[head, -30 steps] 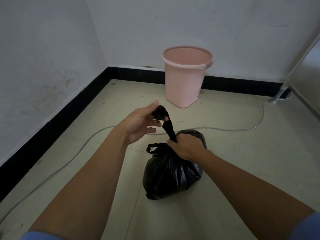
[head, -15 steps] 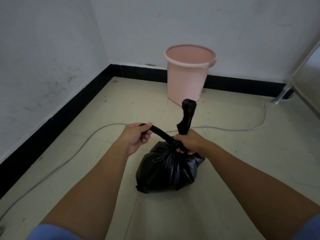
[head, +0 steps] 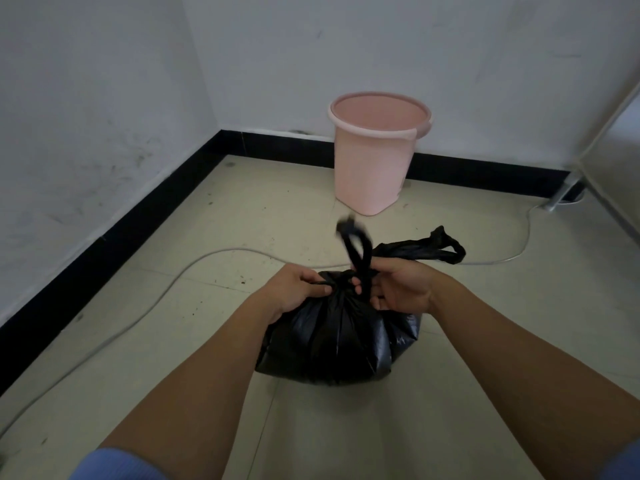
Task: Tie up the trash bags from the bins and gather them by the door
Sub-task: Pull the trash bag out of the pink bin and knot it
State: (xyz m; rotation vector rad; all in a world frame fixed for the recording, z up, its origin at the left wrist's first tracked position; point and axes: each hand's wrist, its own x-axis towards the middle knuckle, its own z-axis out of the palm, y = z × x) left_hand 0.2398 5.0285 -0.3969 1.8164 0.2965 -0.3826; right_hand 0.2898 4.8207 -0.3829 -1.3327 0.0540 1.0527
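A full black trash bag (head: 332,344) sits on the tiled floor in front of me. My left hand (head: 294,294) grips the gathered neck of the bag from the left. My right hand (head: 401,289) holds the neck from the right, fingers curled round the twisted plastic. One handle loop sticks up between my hands, blurred at its tip. The other handle loop (head: 426,249) lies out to the right behind my right hand. A pink bin (head: 375,157) without a liner stands behind the bag against the back wall.
A grey cable (head: 207,259) runs across the floor behind the bag and off to the left. White walls with black skirting close the corner at the left and back. A pale panel with a metal foot (head: 561,199) stands at the right.
My left hand has come in from the left handle to the bag's neck. The handle it pulled sideways now stands up as a loop, and the other handle lies out to the right.
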